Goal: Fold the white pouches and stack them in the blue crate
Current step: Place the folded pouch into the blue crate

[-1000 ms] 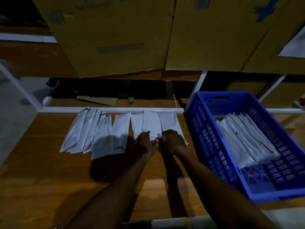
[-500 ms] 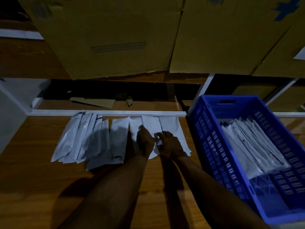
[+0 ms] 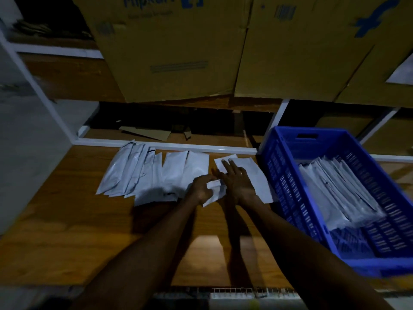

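Note:
Several flat white pouches point(image 3: 143, 173) lie fanned out in a row on the wooden shelf point(image 3: 73, 231). My left hand point(image 3: 201, 189) pinches the lifted near edge of one white pouch point(image 3: 215, 193) at the row's right end. My right hand point(image 3: 237, 182) lies flat on the same pouch, fingers straight and spread, pressing it to the shelf. To the right stands the blue crate point(image 3: 288, 193), holding a stack of folded white pouches point(image 3: 337, 189).
Large cardboard boxes point(image 3: 178, 48) fill the shelf above, overhanging the work area. A white metal frame rail point(image 3: 169, 145) runs behind the pouches, with cardboard scraps point(image 3: 147, 133) in the dark gap beyond. A grey wall panel point(image 3: 24, 153) borders the left.
My left hand has lifted the pouch's near edge off the shelf. My right hand has spread flat and slid farther up the pouch. The camera has tilted slightly.

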Tool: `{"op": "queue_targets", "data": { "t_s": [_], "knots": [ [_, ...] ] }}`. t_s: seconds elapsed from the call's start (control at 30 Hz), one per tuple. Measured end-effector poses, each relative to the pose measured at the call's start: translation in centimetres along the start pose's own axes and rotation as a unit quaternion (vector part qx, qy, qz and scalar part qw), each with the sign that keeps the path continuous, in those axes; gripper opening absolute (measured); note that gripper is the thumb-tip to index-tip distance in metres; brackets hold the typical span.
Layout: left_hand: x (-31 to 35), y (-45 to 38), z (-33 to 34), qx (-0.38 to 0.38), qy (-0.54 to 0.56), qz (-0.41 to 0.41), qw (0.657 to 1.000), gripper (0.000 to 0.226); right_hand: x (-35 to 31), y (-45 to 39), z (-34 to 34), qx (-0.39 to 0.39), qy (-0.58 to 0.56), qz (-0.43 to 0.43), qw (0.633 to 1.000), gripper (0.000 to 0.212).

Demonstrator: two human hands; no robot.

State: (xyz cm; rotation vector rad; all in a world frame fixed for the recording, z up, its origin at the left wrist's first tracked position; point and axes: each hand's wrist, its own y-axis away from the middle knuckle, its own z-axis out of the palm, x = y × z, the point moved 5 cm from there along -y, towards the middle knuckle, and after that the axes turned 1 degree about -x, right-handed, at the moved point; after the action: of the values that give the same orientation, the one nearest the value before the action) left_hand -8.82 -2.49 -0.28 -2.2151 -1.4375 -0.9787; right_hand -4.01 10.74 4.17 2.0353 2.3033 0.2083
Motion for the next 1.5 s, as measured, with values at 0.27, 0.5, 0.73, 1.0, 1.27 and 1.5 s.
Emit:
{"op": "queue_targets", "data": {
  "t_s": [0.27, 0.5, 0.73, 1.0, 1.27, 1.5],
  "knots": [
    [2.2, 10.2, -0.7, 0.015, -0.210, 0.016, 0.978, 0.045, -3.9, 7.6, 0.3, 0.010, -0.030, -0.029, 0.999, 0.039],
    [0.6, 16.3, 2.9, 0.002, -0.298, 0.066, 0.952, 0.064, -7.2, 13.2, 5.4, 0.018, -0.047, -0.021, 0.999, 0.066],
    [-2.4, 20.6, 6.9, -0.041, -0.308, 0.075, 0.947, 0.079, -9.9, 18.1, 11.3, -0.021, -0.158, 0.027, 0.987, 0.079],
    [-3.9, 22.6, 8.9, -0.042, -0.244, 0.052, 0.968, 0.079, -11.5, 18.7, 12.8, -0.003, -0.222, 0.062, 0.973, 0.080],
    [-4.5, 22.5, 9.9, -0.009, -0.230, 0.031, 0.973, 0.073, -11.8, 18.4, 13.8, 0.012, -0.229, 0.091, 0.969, 0.080],
    [-4.5, 22.3, 10.0, -0.027, -0.239, 0.027, 0.970, 0.079, -11.7, 18.2, 14.1, -0.001, -0.224, 0.094, 0.970, 0.080]
  ]
}}
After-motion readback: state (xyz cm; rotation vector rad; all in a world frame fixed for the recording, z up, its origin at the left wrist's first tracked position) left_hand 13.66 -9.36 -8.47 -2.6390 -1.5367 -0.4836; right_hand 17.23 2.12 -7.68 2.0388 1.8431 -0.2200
